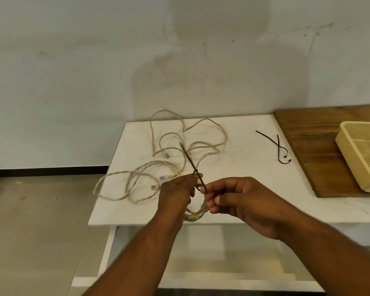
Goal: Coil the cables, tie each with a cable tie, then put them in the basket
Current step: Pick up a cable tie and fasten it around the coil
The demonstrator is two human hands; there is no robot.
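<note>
Both hands were up over the near edge of the white desk [254, 184] with a small coil of beige cable [196, 217] hanging between them. The left hand [175, 195] had its fingers curled round the top of the coil, so that grip was closed on the cable. The right hand [244, 204] was pinching the dark cable tie [189, 159] between thumb and fingertips right where it looped round the coil, a tight narrow grip. The tie's long tail stuck up and away to the left, over the mess behind it. Further back on the desk the rest of the loose cables [207, 145] lay sprawled in big untidy loops, a few clear plugs [166, 155] showing, and one loop drooped off the left edge. Two spare ties [278, 144] lay crossed over each other toward the right, just beside a brown wooden board [308, 146]. The cream plastic basket [361, 133] sat on that board at the far right, partly cut off by the edge of the view, well apart from the hands. Plain pale wall behind it all.
</note>
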